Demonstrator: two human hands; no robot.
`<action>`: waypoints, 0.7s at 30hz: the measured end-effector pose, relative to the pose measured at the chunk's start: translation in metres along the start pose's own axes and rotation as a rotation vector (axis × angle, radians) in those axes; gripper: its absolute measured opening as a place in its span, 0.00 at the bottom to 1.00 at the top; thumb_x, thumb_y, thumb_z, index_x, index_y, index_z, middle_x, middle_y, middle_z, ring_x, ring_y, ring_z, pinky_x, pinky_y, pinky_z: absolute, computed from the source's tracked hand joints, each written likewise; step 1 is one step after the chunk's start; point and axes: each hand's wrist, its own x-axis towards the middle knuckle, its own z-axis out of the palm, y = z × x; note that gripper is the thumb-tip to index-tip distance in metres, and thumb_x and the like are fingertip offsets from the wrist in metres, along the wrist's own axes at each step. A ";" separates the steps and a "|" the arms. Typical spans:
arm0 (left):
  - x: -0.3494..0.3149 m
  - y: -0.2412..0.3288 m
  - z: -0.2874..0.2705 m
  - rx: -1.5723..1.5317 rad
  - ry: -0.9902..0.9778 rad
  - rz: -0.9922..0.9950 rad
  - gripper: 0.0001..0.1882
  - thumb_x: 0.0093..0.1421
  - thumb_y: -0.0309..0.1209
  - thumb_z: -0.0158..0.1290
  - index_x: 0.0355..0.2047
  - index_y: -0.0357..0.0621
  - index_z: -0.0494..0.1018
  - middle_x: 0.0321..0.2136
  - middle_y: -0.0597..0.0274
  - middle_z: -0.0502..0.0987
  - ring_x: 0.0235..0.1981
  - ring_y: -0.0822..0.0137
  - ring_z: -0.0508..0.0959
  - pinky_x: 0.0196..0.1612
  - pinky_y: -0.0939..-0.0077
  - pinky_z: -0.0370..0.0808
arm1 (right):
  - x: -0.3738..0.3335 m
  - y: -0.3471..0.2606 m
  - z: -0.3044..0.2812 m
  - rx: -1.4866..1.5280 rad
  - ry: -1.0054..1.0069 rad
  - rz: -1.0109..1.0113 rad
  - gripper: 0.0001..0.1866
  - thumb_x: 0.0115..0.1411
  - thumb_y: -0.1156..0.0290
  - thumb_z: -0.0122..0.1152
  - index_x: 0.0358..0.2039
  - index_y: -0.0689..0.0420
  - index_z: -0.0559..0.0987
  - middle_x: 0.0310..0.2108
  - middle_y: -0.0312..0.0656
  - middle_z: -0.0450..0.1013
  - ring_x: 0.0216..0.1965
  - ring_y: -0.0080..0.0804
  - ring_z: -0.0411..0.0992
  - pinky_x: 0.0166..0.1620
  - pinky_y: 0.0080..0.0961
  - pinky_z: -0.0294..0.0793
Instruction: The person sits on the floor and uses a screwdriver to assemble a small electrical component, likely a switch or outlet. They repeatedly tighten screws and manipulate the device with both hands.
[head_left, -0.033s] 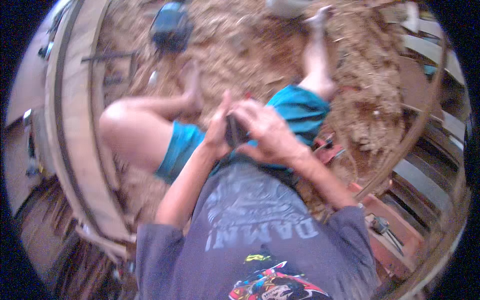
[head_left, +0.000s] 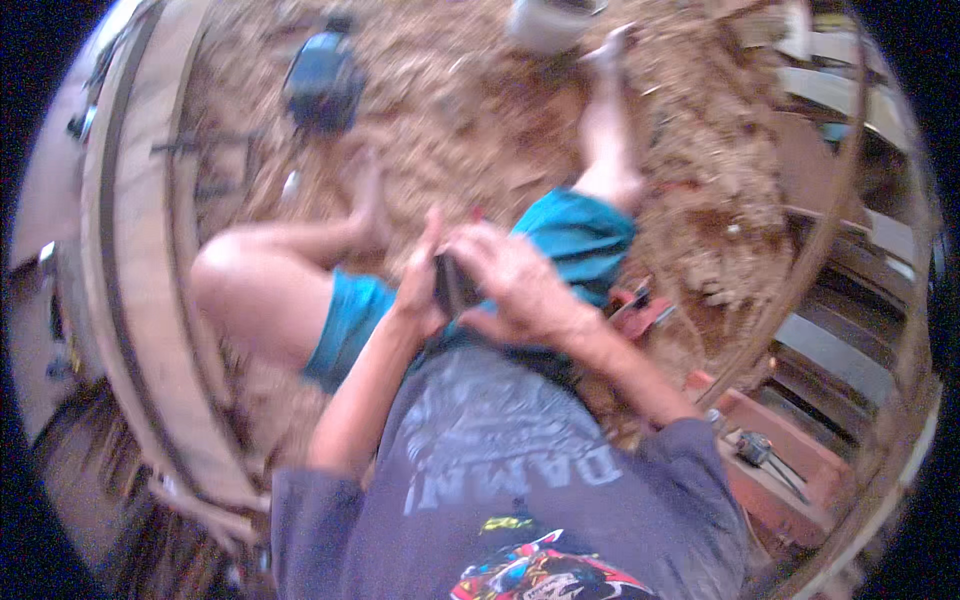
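Just in front of my waist, my left hand (head_left: pixel 420 280) holds a dark, flat, block-like thing (head_left: pixel 456 288) against its palm, thumb pointing up. Blur hides what kind of thing it is. From the other side my right hand (head_left: pixel 520 275) closes on it, with fingers over the top and the thumb low at its near edge. The right hand's fingers partly cover the thing. A small bit of red (head_left: pixel 478 214) shows just beyond the right fingers.
Wood shavings (head_left: pixel 430 110) cover the ground. A long plank (head_left: pixel 150 260) runs along the left. Ahead are a blue-and-black machine (head_left: pixel 325 85) and a whitish bucket (head_left: pixel 548 28). To the right lie a red tool (head_left: pixel 638 312), a reddish tray (head_left: pixel 800 455) with a metal-rodded part, and wooden boards (head_left: pixel 835 355).
The whole view has shifted slightly, so the surroundings sit a little lower and further left, and more of the bucket shows. Both hands keep the same hold on the dark thing.
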 end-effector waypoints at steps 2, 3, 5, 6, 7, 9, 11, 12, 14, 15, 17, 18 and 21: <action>0.000 0.001 -0.001 0.027 0.037 -0.018 0.41 0.70 0.72 0.41 0.51 0.47 0.80 0.42 0.60 0.85 0.42 0.63 0.85 0.48 0.64 0.84 | -0.006 0.005 0.003 0.014 0.036 0.014 0.47 0.47 0.63 0.81 0.66 0.60 0.69 0.64 0.55 0.70 0.67 0.58 0.68 0.66 0.49 0.70; 0.008 -0.001 -0.006 0.056 0.044 -0.020 0.41 0.70 0.72 0.40 0.51 0.47 0.80 0.42 0.61 0.85 0.41 0.63 0.84 0.47 0.65 0.84 | -0.007 0.011 -0.001 0.018 0.041 0.016 0.47 0.48 0.62 0.81 0.66 0.60 0.68 0.63 0.56 0.70 0.66 0.58 0.68 0.66 0.49 0.70; 0.011 0.003 -0.011 0.056 -0.066 0.044 0.37 0.73 0.67 0.41 0.52 0.46 0.79 0.40 0.64 0.83 0.40 0.65 0.83 0.45 0.67 0.81 | -0.008 0.022 -0.008 0.008 0.105 -0.006 0.49 0.50 0.60 0.81 0.68 0.62 0.67 0.63 0.58 0.70 0.65 0.59 0.70 0.66 0.49 0.71; 0.034 -0.014 -0.030 0.025 -0.111 0.027 0.30 0.75 0.61 0.45 0.52 0.46 0.77 0.43 0.62 0.83 0.42 0.65 0.82 0.46 0.66 0.82 | -0.022 0.032 -0.012 -0.034 0.182 0.032 0.49 0.51 0.58 0.80 0.69 0.63 0.66 0.63 0.59 0.70 0.65 0.59 0.69 0.67 0.49 0.70; 0.047 -0.027 -0.042 0.118 -0.056 0.046 0.22 0.73 0.48 0.50 0.54 0.44 0.72 0.44 0.57 0.82 0.45 0.62 0.83 0.45 0.62 0.82 | -0.035 0.038 -0.024 -0.073 0.246 0.056 0.50 0.52 0.57 0.80 0.70 0.64 0.65 0.63 0.60 0.70 0.66 0.60 0.69 0.68 0.49 0.70; 0.056 -0.040 -0.033 0.309 0.112 0.064 0.23 0.68 0.28 0.53 0.61 0.38 0.61 0.48 0.47 0.80 0.50 0.53 0.83 0.46 0.56 0.83 | -0.047 0.037 -0.060 -0.089 0.336 0.140 0.50 0.55 0.57 0.79 0.70 0.66 0.63 0.64 0.61 0.69 0.67 0.61 0.68 0.70 0.48 0.68; 0.067 -0.049 -0.037 0.486 0.077 0.109 0.25 0.67 0.27 0.51 0.62 0.37 0.60 0.51 0.44 0.78 0.51 0.51 0.83 0.49 0.55 0.83 | -0.051 0.036 -0.093 -0.115 0.441 0.183 0.47 0.56 0.58 0.79 0.69 0.65 0.65 0.65 0.62 0.69 0.68 0.61 0.68 0.70 0.47 0.68; 0.074 -0.050 -0.041 0.578 0.039 0.155 0.20 0.69 0.28 0.51 0.59 0.35 0.65 0.51 0.46 0.78 0.52 0.51 0.82 0.49 0.56 0.83 | -0.051 0.035 -0.110 -0.123 0.505 0.198 0.47 0.56 0.59 0.79 0.69 0.64 0.65 0.65 0.62 0.69 0.67 0.61 0.69 0.70 0.47 0.68; 0.091 -0.050 -0.050 0.801 0.025 0.166 0.17 0.72 0.30 0.49 0.56 0.32 0.73 0.46 0.48 0.82 0.44 0.58 0.85 0.46 0.64 0.82 | -0.052 0.016 -0.143 -0.152 0.623 0.257 0.44 0.55 0.61 0.81 0.67 0.62 0.68 0.65 0.60 0.69 0.67 0.59 0.70 0.69 0.46 0.70; 0.096 -0.050 -0.051 0.884 -0.002 0.201 0.17 0.73 0.31 0.49 0.55 0.31 0.75 0.43 0.48 0.83 0.40 0.61 0.86 0.45 0.67 0.81 | -0.053 0.010 -0.161 -0.240 0.662 0.225 0.43 0.55 0.62 0.81 0.66 0.62 0.68 0.65 0.60 0.69 0.67 0.59 0.70 0.69 0.46 0.70; 0.097 -0.049 -0.045 1.011 -0.014 0.208 0.19 0.73 0.31 0.50 0.57 0.29 0.77 0.37 0.52 0.86 0.33 0.65 0.85 0.40 0.69 0.81 | -0.055 0.001 -0.188 -0.404 0.732 0.168 0.41 0.55 0.62 0.81 0.64 0.61 0.69 0.65 0.60 0.69 0.67 0.58 0.69 0.69 0.46 0.70; 0.090 -0.047 -0.038 1.019 -0.034 0.168 0.19 0.73 0.31 0.50 0.56 0.28 0.77 0.35 0.52 0.86 0.32 0.65 0.85 0.40 0.69 0.81 | -0.056 -0.002 -0.203 -0.467 0.763 0.135 0.39 0.54 0.62 0.81 0.62 0.61 0.71 0.65 0.59 0.69 0.68 0.56 0.69 0.69 0.46 0.70; 0.077 -0.047 -0.027 1.241 -0.080 0.319 0.19 0.71 0.33 0.57 0.51 0.26 0.79 0.31 0.51 0.87 0.31 0.65 0.86 0.38 0.72 0.82 | -0.056 -0.023 -0.247 -0.587 0.779 0.124 0.39 0.55 0.59 0.80 0.62 0.61 0.72 0.66 0.59 0.69 0.68 0.58 0.68 0.69 0.46 0.70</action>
